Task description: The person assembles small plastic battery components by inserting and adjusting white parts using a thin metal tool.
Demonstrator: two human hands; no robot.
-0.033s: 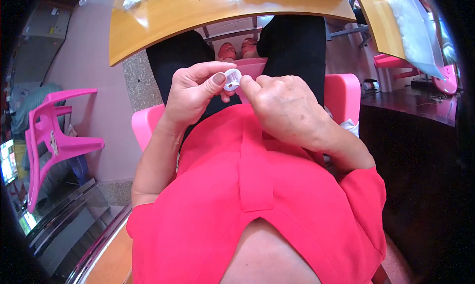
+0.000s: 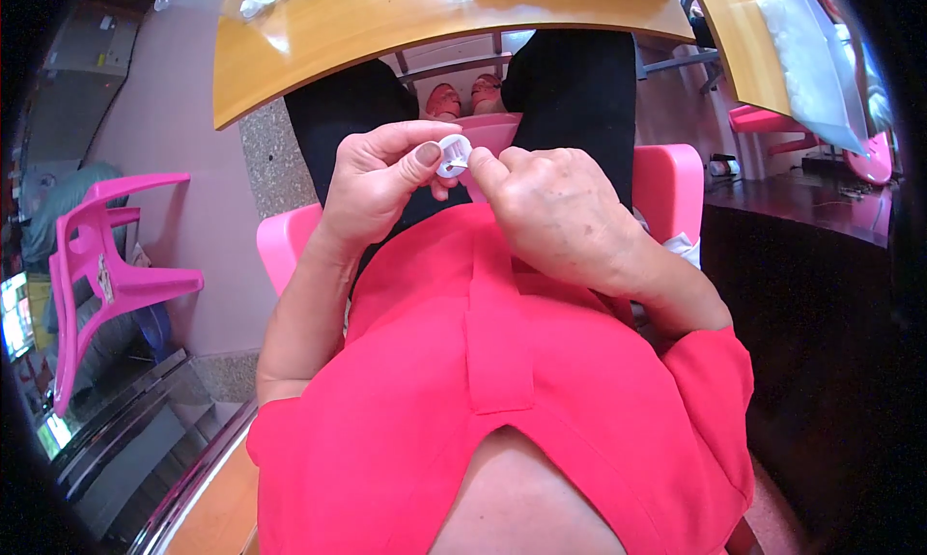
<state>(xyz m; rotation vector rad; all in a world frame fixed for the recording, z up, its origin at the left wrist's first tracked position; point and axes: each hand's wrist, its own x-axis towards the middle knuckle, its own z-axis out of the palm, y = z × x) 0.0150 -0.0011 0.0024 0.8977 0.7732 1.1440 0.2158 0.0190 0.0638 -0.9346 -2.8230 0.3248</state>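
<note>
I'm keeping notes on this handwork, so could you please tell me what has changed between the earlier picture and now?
Nothing has visibly changed. The left hand still holds the small round white piece, the right hand is still close against its right side, and the wooden table is as it was.

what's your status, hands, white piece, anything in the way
Left hand holding white piece. Right hand at its right edge, grip unclear. Table beyond, not in the way.

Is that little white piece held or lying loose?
Held: the left hand pinches the white piece between thumb and fingers, with the right hand at its edge.
</note>
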